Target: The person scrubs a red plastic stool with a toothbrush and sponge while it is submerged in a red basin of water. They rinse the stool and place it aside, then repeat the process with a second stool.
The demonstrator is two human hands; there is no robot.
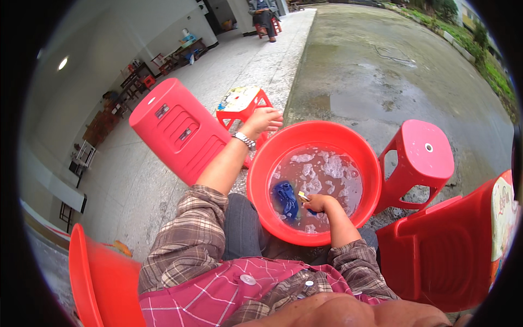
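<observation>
A round red plastic basin [314,128] with sudsy, cloudy water stands before my knees. Bundled dark blue cloth [287,199] lies partly under the water on its left side. My right hand [318,203] is low over the water, its fingers closed around a small item with a yellow and white end [303,196], perhaps a brush; more blue shows just beneath that hand. Raised beyond the basin's left rim, my left hand [267,119] has its fingers held together and a metal watch [245,140] on the wrist. It is beside a small red stool with a patterned top [239,99]; whether it holds anything is unclear.
A tall pink-red plastic stool [179,126] lies tipped at the left. Another stool [429,149] stands right of the basin, near a large red plastic piece [433,245]. A red tub [106,282] is at lower left. A person [263,16] sits far back. The concrete [355,86] is wet.
</observation>
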